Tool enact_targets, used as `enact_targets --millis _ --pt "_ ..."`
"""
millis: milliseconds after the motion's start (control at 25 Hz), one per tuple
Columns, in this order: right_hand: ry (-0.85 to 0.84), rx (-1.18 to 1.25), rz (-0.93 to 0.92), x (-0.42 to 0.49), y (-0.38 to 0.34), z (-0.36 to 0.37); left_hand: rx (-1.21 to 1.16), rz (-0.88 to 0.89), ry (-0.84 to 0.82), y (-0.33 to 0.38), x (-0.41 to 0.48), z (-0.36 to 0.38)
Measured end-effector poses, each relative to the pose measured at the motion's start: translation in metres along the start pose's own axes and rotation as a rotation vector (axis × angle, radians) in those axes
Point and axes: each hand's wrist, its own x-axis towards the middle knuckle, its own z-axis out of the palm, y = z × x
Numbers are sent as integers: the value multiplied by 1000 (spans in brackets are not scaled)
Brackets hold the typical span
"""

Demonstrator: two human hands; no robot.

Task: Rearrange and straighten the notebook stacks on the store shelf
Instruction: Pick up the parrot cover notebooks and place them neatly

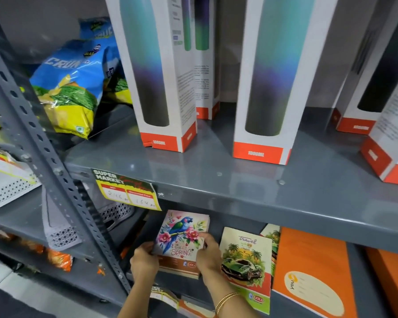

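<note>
A stack of notebooks with a parrot and "Spring" cover (182, 237) lies on the lower shelf, under the grey shelf board. My left hand (144, 260) grips the stack's left front edge. My right hand (207, 253) holds its right edge, thumb on the cover. To the right lies a stack with a green car "travel" cover (246, 265). Further right sits a tall orange notebook stack (308, 269), and another orange stack (393, 276) at the far right edge.
Tall white bottle boxes (161, 88) (269, 99) stand on the grey upper shelf (216, 177). Blue and yellow snack bags (71, 88) lie at the left. A slotted grey upright (53, 161) runs diagonally. A price tag (126, 191) hangs on the shelf edge.
</note>
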Motion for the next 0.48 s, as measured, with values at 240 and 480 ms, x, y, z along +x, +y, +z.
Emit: enact_targets --millis 240,480 --pt "177 -19 2 -2 14 -44 37 360 12 29 -54 39" --pt "389 -49 -34 -3 47 -101 314 485 -382 46 -93 117"
